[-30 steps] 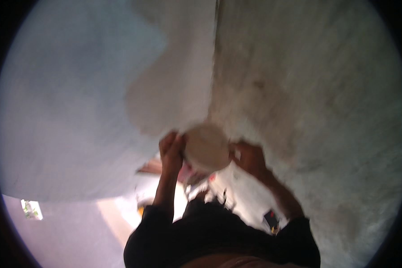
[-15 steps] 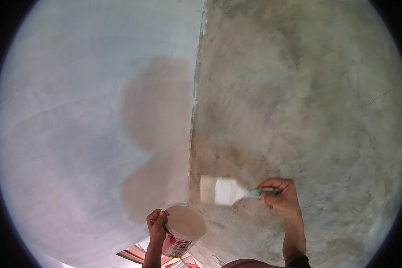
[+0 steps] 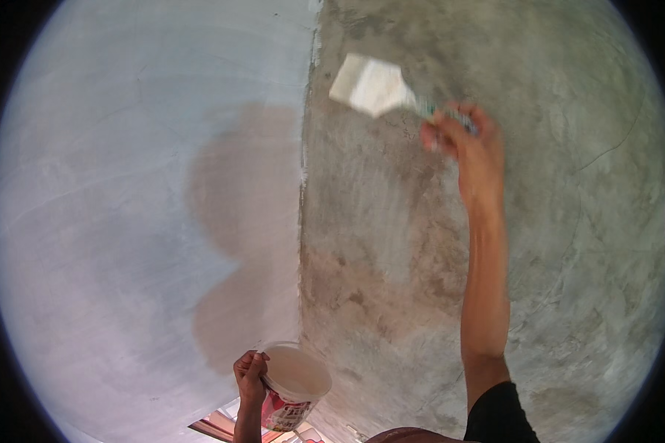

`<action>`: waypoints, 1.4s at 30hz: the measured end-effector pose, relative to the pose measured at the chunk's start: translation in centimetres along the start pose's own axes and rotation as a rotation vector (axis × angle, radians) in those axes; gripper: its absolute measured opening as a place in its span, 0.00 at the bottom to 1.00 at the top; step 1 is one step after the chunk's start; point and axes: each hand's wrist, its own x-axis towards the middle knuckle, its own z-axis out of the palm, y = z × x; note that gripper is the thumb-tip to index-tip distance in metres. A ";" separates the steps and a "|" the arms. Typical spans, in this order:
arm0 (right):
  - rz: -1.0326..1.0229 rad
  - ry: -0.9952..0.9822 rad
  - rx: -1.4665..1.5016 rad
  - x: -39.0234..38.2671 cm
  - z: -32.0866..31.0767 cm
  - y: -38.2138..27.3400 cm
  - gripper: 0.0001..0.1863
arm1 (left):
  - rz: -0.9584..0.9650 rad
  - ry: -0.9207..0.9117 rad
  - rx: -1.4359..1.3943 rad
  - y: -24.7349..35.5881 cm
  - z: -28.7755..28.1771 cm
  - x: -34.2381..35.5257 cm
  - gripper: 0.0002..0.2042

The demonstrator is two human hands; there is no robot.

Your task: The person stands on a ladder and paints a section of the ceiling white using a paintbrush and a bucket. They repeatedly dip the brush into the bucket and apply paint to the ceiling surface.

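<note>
Painting across the seam between white-coated wall [image 3: 125,184] and bare grey plaster [image 3: 569,258].

Right hand [image 3: 465,144] clenched on paintbrush [image 3: 373,87], raised high since a half-second ago, bristles just right of the paint edge; left hand [image 3: 250,375] gripping paint bucket [image 3: 294,385] low by the frame's rim.

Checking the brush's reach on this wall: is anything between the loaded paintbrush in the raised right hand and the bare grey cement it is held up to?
Nothing visible. The paintbrush, held by the right hand, lies against the bare grey cement with no object between. The left hand holds the paint bucket low, well below it.
</note>
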 end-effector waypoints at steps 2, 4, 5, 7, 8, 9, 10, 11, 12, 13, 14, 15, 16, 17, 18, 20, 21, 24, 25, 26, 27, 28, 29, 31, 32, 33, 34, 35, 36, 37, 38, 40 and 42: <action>-0.135 -0.039 0.030 4.1 1.1 -0.2 0.23 | -0.008 0.003 -0.011 0.1 0.2 -0.1 0.12; -0.220 -0.092 0.098 7.7 3.0 -0.4 0.24 | -0.006 0.022 0.002 0.6 0.0 -0.7 0.12; -0.252 -0.100 0.137 9.4 3.9 -0.7 0.24 | -0.002 0.020 0.010 0.7 0.1 -0.8 0.12; -0.318 -0.097 0.150 12.4 5.6 -1.6 0.23 | -0.008 0.034 0.024 1.0 -0.1 -1.1 0.12; -0.339 -0.095 0.162 14.8 6.1 -1.8 0.21 | -0.013 0.042 0.024 0.8 -0.2 -1.3 0.12; -0.356 -0.090 0.171 17.6 6.3 -1.7 0.19 | -0.024 0.048 0.026 0.8 -0.2 -1.5 0.12; -0.368 -0.095 0.187 19.3 7.0 -1.4 0.17 | -0.029 0.061 0.028 1.0 -0.4 -1.8 0.12; -0.341 -0.081 0.178 19.7 8.0 -1.7 0.17 | -0.032 0.079 0.029 1.1 -0.5 -2.3 0.12; -0.314 -0.067 0.170 20.0 8.9 -2.0 0.17 | -0.035 0.098 0.030 1.3 -0.6 -2.8 0.12; -0.288 -0.043 0.153 20.5 9.2 -2.4 0.16 | -0.036 0.088 0.044 1.6 -0.9 -3.1 0.12; -0.327 -0.036 0.145 22.0 9.6 -2.2 0.16 | -0.036 0.080 0.055 1.7 -1.0 -3.4 0.12; -0.365 -0.030 0.137 23.9 9.9 -1.9 0.15 | -0.036 0.074 0.066 1.8 -1.1 -3.8 0.12; -0.402 -0.021 0.128 25.8 10.1 -1.4 0.15 | -0.045 0.086 0.091 2.1 -1.1 -4.2 0.12; -0.414 -0.043 0.160 27.2 10.6 -1.3 0.15 | -0.048 0.102 0.112 2.3 -1.2 -4.5 0.12; -0.426 -0.064 0.192 28.5 11.0 -1.1 0.15 | -0.051 0.118 0.134 2.3 -1.2 -4.7 0.12; -0.423 -0.068 0.167 30.5 11.4 -1.6 0.15 | -0.051 0.121 0.113 1.9 -1.7 -4.8 0.12; -0.415 -0.044 0.100 31.5 10.8 -2.3 0.15 | -0.057 0.103 0.096 1.4 -1.7 -4.5 0.11; -0.390 0.021 -0.107 30.6 13.0 -2.5 0.14 | -0.096 0.153 0.115 1.8 -2.3 -5.6 0.11; -0.393 0.056 -0.195 30.2 13.1 -2.8 0.14 | -0.090 0.167 0.113 2.0 -2.2 -5.7 0.11; -0.505 0.157 -0.346 31.0 13.1 -2.7 0.13 | -0.085 0.178 0.110 2.2 -2.0 -5.7 0.11; -0.617 0.260 -0.499 32.4 12.9 -2.4 0.13 | -0.082 0.187 0.105 2.2 -1.9 -5.6 0.11; -0.724 0.360 -0.644 32.3 13.2 -2.6 0.12 | -0.071 0.184 0.112 2.2 -2.0 -5.6 0.11; -0.703 0.372 -0.601 32.1 13.4 -2.7 0.11 | -0.061 0.179 0.117 2.2 -2.1 -5.6 0.11; -0.663 0.398 -0.511 31.0 13.6 -3.4 0.11 | -0.055 0.169 0.113 2.4 -2.2 -5.7 0.11; -0.647 0.376 -0.488 30.0 14.2 -3.5 0.11 | -0.070 0.166 0.100 2.5 -2.2 -5.8 0.11; -0.630 0.355 -0.465 28.9 14.8 -3.6 0.10 | -0.085 0.163 0.087 2.6 -2.3 -5.8 0.11; -0.613 0.339 -0.443 28.4 14.9 -3.6 0.10 | -0.200 0.096 0.223 2.2 -3.3 -5.9 0.13; -0.663 0.360 -0.470 29.0 14.7 -3.4 0.10 | -0.313 0.024 0.355 1.6 -4.8 -5.9 0.20; -0.713 0.380 -0.498 29.9 14.4 -2.9 0.11 | -0.425 -0.050 0.488 0.9 -5.9 -5.9 0.28; -0.764 0.398 -0.520 30.6 14.6 -2.6 0.11 | -0.405 -0.011 0.486 1.3 -5.4 -6.1 0.25; -0.795 0.419 -0.555 31.0 14.5 -2.1 0.11 | -0.388 0.025 0.488 2.2 -4.4 -6.4 0.23; -0.859 0.462 -0.620 31.6 14.4 -1.5 0.12 | -0.182 -0.017 0.654 1.6 -4.7 -6.8 0.20; -0.823 0.424 -0.630 31.3 14.7 -1.9 0.12 | 0.210 -0.172 0.969 -1.4 -7.3 -7.7 0.20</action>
